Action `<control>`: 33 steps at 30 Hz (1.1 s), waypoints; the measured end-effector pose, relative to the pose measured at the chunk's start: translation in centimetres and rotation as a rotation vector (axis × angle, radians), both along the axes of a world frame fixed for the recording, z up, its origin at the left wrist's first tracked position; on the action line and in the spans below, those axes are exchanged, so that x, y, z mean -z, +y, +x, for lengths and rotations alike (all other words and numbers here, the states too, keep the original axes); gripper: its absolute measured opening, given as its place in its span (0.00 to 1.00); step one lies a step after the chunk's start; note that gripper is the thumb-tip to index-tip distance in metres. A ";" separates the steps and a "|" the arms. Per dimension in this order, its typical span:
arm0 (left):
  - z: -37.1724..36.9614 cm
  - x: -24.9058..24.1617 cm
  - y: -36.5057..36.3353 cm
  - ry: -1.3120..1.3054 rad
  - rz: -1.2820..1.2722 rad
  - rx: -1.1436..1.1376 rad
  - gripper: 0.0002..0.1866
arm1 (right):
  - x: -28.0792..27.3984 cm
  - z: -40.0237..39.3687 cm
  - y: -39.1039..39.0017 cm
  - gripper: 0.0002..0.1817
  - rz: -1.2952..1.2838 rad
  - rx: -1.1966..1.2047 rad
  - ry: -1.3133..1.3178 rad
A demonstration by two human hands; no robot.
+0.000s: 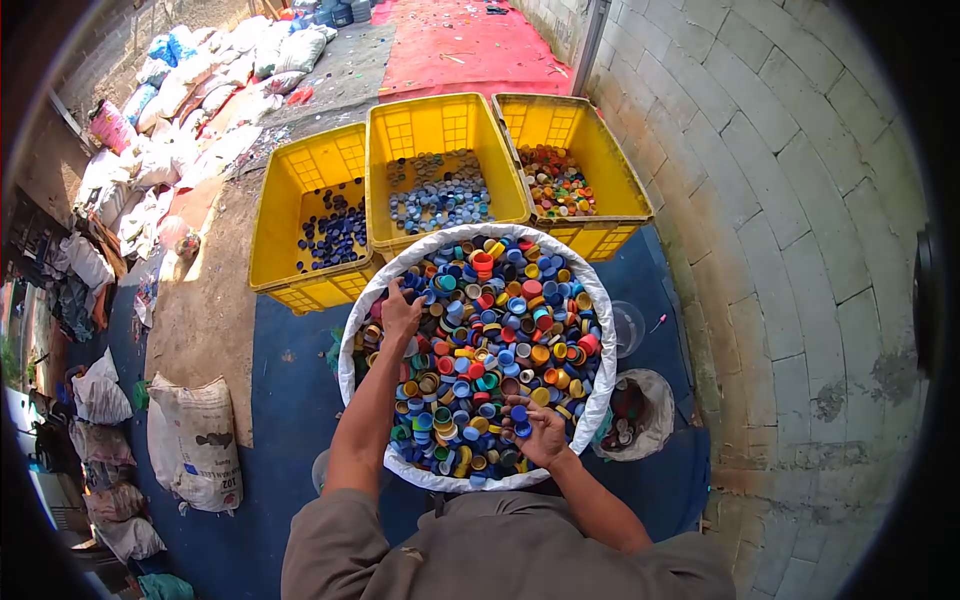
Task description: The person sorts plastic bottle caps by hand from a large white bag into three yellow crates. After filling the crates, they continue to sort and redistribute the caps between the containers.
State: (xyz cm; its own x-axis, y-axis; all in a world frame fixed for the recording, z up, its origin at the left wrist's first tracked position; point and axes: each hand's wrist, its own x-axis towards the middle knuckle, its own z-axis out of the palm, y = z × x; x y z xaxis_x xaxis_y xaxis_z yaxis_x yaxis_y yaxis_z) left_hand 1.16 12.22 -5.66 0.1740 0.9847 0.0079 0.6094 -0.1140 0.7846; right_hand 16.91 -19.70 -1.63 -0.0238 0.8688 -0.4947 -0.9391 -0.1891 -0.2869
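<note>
Blue caps (521,422) in right hand (541,437), fingers curled round them, over white-rimmed container (604,335); left hand (402,314) at heaped caps (470,365), cannot tell if pinching; likely light, stiff; grip rims.

"102" is printed on the stuffed white sack (195,445).

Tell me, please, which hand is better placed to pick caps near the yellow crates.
Probably the left hand: it reaches farther forward, nearer the yellow crates, while the right hand is farther back, holding blue caps.
</note>
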 end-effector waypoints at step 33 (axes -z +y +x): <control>-14.9 -7.6 -34.3 -1.745 -0.626 -0.536 0.15 | -3.5 -10.3 -0.7 0.34 0.178 -0.298 0.162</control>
State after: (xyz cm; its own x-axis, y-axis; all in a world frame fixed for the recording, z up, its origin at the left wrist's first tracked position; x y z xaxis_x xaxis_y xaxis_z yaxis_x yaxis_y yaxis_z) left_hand -13.75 -22.07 1.96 0.0904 0.8558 -0.5093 -0.9027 0.2865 0.3211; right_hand 6.65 -20.45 1.84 -0.3544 0.8836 -0.3060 -0.8862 -0.4218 -0.1917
